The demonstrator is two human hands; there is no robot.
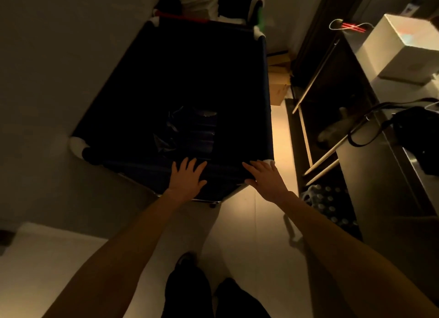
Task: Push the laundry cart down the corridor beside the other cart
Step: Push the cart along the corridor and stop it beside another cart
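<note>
A dark blue fabric laundry cart with white corner pieces fills the middle of the dim corridor, hard against the left wall. Crumpled dark plastic lies deep inside it. My left hand lies flat with fingers spread on the cart's near rim. My right hand rests flat at the near right corner, fingers extended over the rim. Neither hand wraps the rail. Straight beyond the cart's far edge stands another cart, holding a stack of white linen behind a red bar.
A metal shelf unit lines the right side, with a white box and black cables on top, wooden poles leaning below and bottled water on the floor. Cardboard boxes stand right of the cart. A narrow strip of tiled floor runs between.
</note>
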